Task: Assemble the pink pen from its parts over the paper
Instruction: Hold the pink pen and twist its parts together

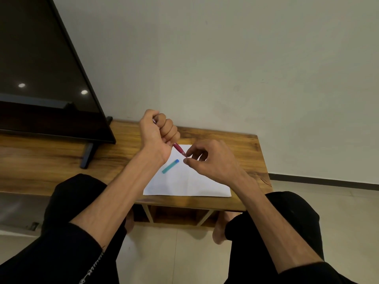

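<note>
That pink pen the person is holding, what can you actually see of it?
The pink pen is a slim, glossy, plastic-looking barrel of deep pink, held tilted above the white paper, its tip pointing down and toward the right hand. The left hand grips its upper part in a fist, hiding most of it; a bit of the top end peeks out above the fingers. The right hand has thumb and forefinger pinched at the tip; whatever small part it holds there is too small to tell.

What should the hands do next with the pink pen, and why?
Probably twist the tip tight. The left hand grips the pink pen in a fist over the paper, and the right hand pinches at its tip. The teal cap lies on the paper, waiting.
</note>
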